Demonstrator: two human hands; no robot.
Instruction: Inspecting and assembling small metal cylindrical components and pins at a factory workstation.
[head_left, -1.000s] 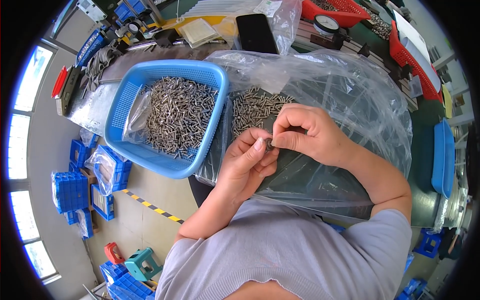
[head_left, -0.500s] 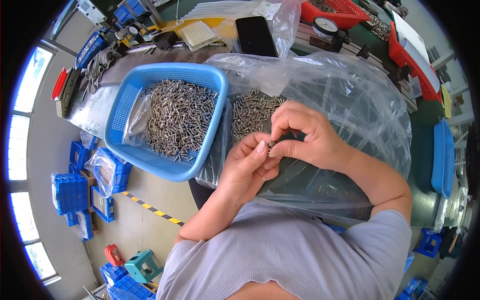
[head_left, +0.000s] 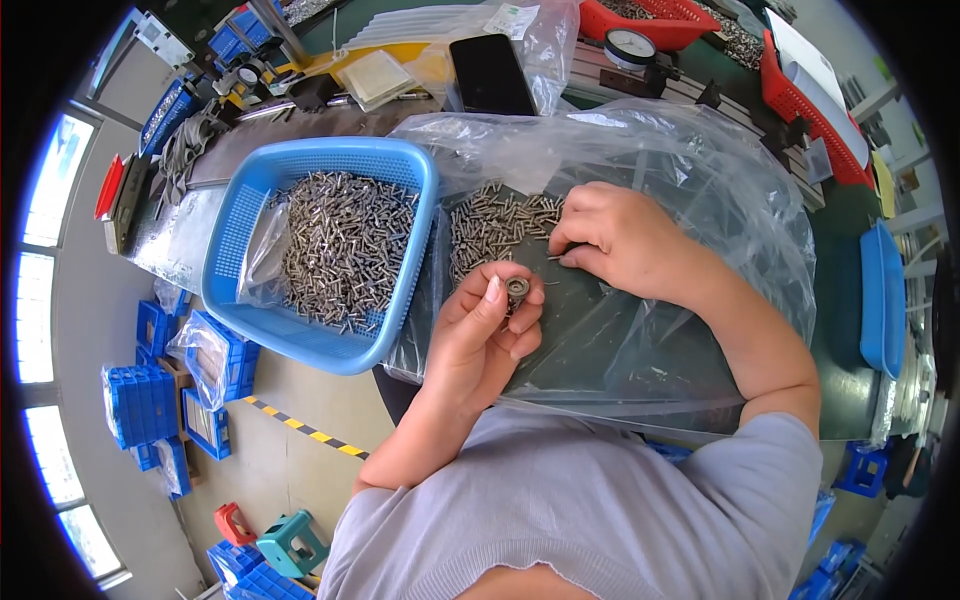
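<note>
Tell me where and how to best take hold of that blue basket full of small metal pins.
Grip the blue basket by its raised rim on the two long sides, coming from above. The metal pins lie heaped inside, so keep it level; the mesh walls look thin.

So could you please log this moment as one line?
left hand: holds small round metal part | right hand: on loose pins | blue basket: pins inside
</note>
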